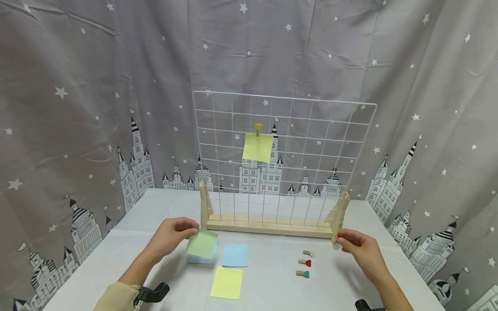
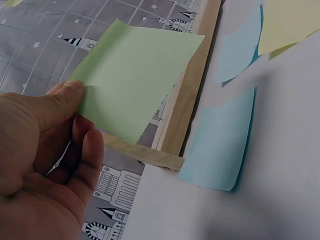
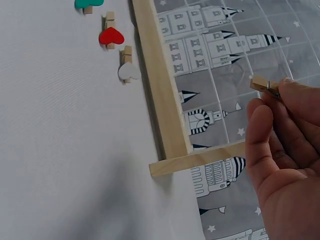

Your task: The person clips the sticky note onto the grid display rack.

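Between thumb and fingers, my left hand [image 1: 175,235] pinches a green sticky note [image 2: 137,75] by its edge, raised above a blue sticky note [image 2: 220,142] on the table. My right hand [image 1: 362,250] pinches a small wooden clothespin [image 3: 264,85] near the right foot of the stand; a bit of red shows at its fingertips in the head view. In the middle stands a white wire grid [image 1: 303,168] on a wooden base [image 1: 268,227]. A yellow sticky note [image 1: 257,147] hangs on the grid under a clothespin with a yellow heart [image 1: 258,126].
On the table lie another blue note [image 1: 235,255] and a yellow note [image 1: 227,283]. To their right, three clothespins form a column: one with a white heart [image 1: 311,254], one red [image 1: 308,262], one green [image 1: 306,274]. A grey castle-print curtain [image 1: 155,65] hangs behind.
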The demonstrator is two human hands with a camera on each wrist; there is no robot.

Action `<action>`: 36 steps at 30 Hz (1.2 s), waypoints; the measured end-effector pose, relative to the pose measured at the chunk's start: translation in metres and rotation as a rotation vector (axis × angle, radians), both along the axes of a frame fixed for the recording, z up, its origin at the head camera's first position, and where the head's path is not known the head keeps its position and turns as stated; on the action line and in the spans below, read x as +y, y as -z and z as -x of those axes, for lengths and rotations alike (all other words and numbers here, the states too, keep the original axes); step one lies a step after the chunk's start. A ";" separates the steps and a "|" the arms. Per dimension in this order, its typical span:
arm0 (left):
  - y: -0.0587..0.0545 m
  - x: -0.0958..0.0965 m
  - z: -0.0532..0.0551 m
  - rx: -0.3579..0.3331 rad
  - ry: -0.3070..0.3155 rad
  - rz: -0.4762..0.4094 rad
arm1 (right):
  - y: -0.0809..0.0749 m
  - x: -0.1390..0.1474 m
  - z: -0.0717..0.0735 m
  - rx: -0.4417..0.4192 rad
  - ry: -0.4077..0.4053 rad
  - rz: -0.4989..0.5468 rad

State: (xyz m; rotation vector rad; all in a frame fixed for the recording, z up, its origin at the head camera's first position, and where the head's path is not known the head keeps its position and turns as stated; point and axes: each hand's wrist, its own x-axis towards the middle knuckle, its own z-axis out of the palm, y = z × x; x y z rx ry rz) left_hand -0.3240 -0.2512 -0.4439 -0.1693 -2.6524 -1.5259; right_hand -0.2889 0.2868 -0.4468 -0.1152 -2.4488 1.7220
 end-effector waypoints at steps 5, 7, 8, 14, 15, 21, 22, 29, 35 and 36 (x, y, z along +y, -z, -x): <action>-0.006 0.006 0.003 0.016 -0.010 0.014 | -0.007 -0.002 0.002 0.023 0.007 0.005; -0.008 0.008 0.003 0.021 -0.008 0.012 | -0.010 -0.002 0.004 0.024 0.009 -0.005; -0.010 0.009 0.004 0.024 -0.009 0.011 | -0.011 -0.002 0.005 0.025 0.008 -0.006; -0.019 0.017 0.005 0.028 0.004 0.004 | -0.021 -0.005 0.007 0.042 0.008 -0.018; -0.021 0.019 0.005 0.027 0.007 0.000 | -0.023 -0.006 0.007 0.045 0.008 -0.026; -0.030 0.027 0.005 0.043 0.041 -0.044 | -0.031 -0.009 0.008 0.075 0.000 -0.016; -0.030 0.029 0.006 0.047 0.047 -0.052 | -0.032 -0.009 0.008 0.081 0.000 -0.007; -0.036 0.036 0.007 0.059 0.048 -0.068 | -0.040 -0.009 0.011 0.108 -0.013 -0.026; -0.040 0.039 0.009 0.078 0.057 -0.071 | -0.046 -0.011 0.012 0.119 -0.034 -0.032; -0.041 0.040 0.010 0.079 0.058 -0.072 | -0.047 -0.011 0.013 0.120 -0.038 -0.032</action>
